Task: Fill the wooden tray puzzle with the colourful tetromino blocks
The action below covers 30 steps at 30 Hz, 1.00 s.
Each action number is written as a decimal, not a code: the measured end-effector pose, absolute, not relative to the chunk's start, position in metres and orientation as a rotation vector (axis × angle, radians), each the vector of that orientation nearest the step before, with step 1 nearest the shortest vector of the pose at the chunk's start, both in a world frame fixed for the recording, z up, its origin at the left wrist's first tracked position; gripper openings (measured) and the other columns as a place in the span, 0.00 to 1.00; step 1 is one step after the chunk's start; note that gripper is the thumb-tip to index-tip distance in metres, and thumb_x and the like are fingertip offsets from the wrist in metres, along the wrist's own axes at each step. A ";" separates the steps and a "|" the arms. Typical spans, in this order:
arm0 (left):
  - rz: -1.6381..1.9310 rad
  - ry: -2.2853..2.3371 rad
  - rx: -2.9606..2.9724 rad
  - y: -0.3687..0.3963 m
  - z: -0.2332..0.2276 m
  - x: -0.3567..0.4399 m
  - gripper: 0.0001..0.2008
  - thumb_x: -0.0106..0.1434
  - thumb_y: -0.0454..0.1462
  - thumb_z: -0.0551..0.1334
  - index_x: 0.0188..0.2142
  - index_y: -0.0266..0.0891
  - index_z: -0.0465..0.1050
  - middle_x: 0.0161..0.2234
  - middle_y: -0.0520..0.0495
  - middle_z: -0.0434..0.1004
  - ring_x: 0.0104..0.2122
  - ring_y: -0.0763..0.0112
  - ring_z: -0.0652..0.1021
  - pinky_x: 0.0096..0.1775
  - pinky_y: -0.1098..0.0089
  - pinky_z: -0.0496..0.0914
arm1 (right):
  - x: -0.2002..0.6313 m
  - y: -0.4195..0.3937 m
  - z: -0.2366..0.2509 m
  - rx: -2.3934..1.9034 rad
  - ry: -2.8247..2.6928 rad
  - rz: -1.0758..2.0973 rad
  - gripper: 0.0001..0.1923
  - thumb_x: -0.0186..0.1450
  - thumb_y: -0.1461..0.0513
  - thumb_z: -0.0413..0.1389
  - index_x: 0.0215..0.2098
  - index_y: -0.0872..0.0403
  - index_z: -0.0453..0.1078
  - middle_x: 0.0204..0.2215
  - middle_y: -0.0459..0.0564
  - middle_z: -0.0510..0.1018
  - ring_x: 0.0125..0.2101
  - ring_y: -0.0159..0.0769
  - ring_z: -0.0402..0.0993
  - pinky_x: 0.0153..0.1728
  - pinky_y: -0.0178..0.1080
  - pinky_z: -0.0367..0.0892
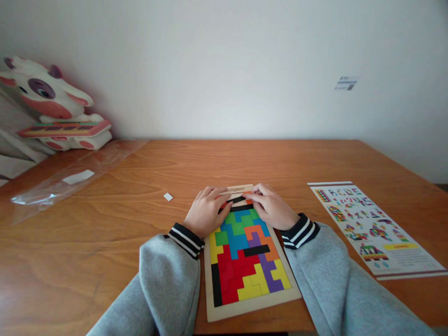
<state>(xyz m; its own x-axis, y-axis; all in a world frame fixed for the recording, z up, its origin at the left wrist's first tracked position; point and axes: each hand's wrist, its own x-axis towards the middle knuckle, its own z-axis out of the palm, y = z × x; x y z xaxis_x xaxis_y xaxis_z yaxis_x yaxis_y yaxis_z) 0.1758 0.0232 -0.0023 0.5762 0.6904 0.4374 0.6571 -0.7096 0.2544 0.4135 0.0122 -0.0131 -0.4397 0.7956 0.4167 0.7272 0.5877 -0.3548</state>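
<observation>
A wooden puzzle board [252, 305] filled with coloured block pieces lies in front of me, its far end between my hands. My left hand [208, 211] rests over its upper left edge, fingers stretched and thumb apart, touching the pieces there. From the other side, my right hand [273, 205] reaches over the upper right edge, its index finger extended to a black piece [236, 200] that lies slanted near the top. Red pieces [232, 274], yellow pieces [255, 283] and purple pieces [269, 272] fill the near part. My fingers partly hide the top rows.
At the right lies a printed pattern sheet [375, 226]. A clear plastic bag [50, 193] is on the left, below a cow-shaped toy keyboard [64, 128]. A small white paper piece [168, 196] sits left of the board on the wooden table [112, 252]. A wall stands behind.
</observation>
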 end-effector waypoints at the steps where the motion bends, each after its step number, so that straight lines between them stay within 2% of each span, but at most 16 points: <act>1: 0.797 1.170 2.731 0.023 -0.003 0.175 0.13 0.71 0.40 0.57 0.48 0.41 0.78 0.51 0.42 0.78 0.51 0.58 0.75 0.53 0.53 0.72 | 0.413 0.012 -0.013 -1.200 -2.272 0.167 0.20 0.67 0.69 0.50 0.50 0.49 0.77 0.38 0.54 0.72 0.42 0.44 0.71 0.45 0.49 0.72; 8: 0.713 1.158 2.767 0.024 -0.004 0.175 0.13 0.72 0.40 0.56 0.46 0.41 0.79 0.52 0.42 0.78 0.50 0.58 0.75 0.53 0.54 0.71 | 0.411 0.012 -0.013 -1.196 -2.239 0.174 0.12 0.68 0.63 0.54 0.46 0.52 0.77 0.38 0.54 0.74 0.41 0.43 0.73 0.45 0.47 0.72; 14: 0.715 1.099 2.745 0.025 -0.004 0.174 0.11 0.70 0.40 0.58 0.44 0.43 0.79 0.49 0.44 0.79 0.49 0.60 0.76 0.52 0.57 0.71 | 0.411 0.013 -0.016 -1.257 -2.141 0.271 0.09 0.69 0.59 0.56 0.44 0.50 0.77 0.37 0.52 0.75 0.40 0.41 0.75 0.43 0.45 0.72; 18: 0.657 1.166 2.788 0.022 -0.001 0.175 0.13 0.71 0.43 0.57 0.46 0.43 0.79 0.52 0.44 0.77 0.50 0.58 0.75 0.53 0.56 0.71 | 0.409 0.015 -0.018 -1.296 -2.092 0.289 0.10 0.69 0.57 0.57 0.42 0.51 0.78 0.38 0.52 0.76 0.40 0.42 0.75 0.42 0.44 0.71; 21: 0.626 1.186 2.796 0.020 0.000 0.176 0.15 0.71 0.45 0.57 0.48 0.41 0.77 0.55 0.43 0.75 0.52 0.55 0.74 0.54 0.53 0.70 | 0.408 0.016 -0.018 -1.357 -2.055 0.354 0.12 0.68 0.53 0.57 0.41 0.51 0.78 0.37 0.52 0.76 0.37 0.39 0.75 0.39 0.42 0.71; 25: 0.693 1.202 2.734 0.022 -0.004 0.176 0.13 0.69 0.42 0.59 0.48 0.40 0.77 0.52 0.43 0.78 0.51 0.57 0.76 0.54 0.54 0.71 | 0.406 0.019 -0.016 -1.473 -2.007 0.446 0.17 0.66 0.49 0.59 0.39 0.53 0.78 0.33 0.50 0.75 0.31 0.36 0.73 0.34 0.40 0.68; 30: 0.786 1.232 2.659 0.023 -0.009 0.177 0.13 0.67 0.40 0.62 0.48 0.40 0.77 0.50 0.43 0.79 0.50 0.57 0.77 0.54 0.54 0.72 | 0.402 0.024 -0.015 -1.548 -1.944 0.477 0.17 0.64 0.49 0.61 0.37 0.53 0.78 0.32 0.49 0.74 0.30 0.35 0.71 0.34 0.39 0.65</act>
